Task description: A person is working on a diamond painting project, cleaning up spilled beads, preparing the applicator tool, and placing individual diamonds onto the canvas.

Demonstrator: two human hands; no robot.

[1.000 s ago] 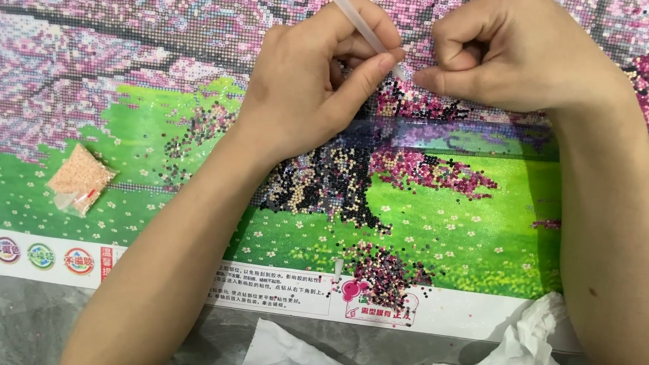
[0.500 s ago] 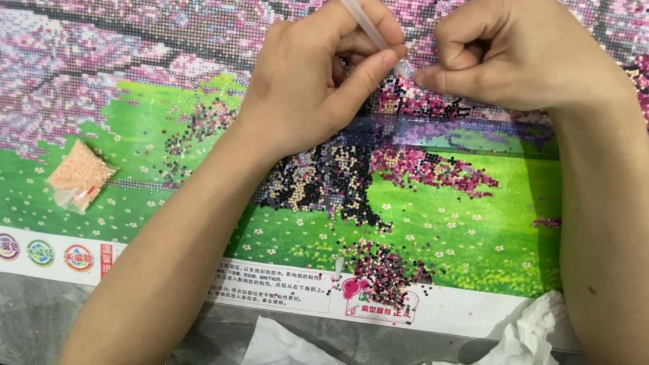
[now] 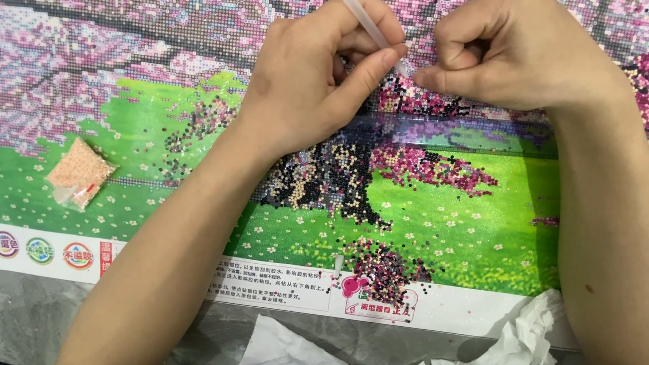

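Grey counter point(image 3: 34, 323) surface runs along the near edge, dull and slightly mottled. On it, nearest the viewer, lies a crumpled white tissue paper point(image 3: 521, 352), soft and creased, touching the lower border of the canvas.

Over the counter lies a large diamond-painting canvas point(image 3: 159, 131) showing pink blossom trees on green grass. Its white lower margin carries round coloured emblems and small print. The picture surface is grainy with tiny faceted beads; a dark trunk area and clusters of loose-looking purple and black beads sit near the centre and the lower middle. At the left, on the green part, rests a small clear plastic bag of peach-coloured beads point(image 3: 80, 173), flat and lumpy, well apart from both hands.

Farther up, both forearms reach in from the near edge. The left hand point(image 3: 310, 87) is curled, thumb and fingers closed in a pinch around a slender translucent white applicator pen point(image 3: 364, 20). The pen slants from the top edge down to the right, its tip meeting the canvas between the two hands.

The right hand point(image 3: 512, 52) is closed into a loose fist, knuckles up, thumb pressed against the forefinger, with the fingertip end resting on the canvas just beside the pen tip. Whether it pinches a bead cannot be told.
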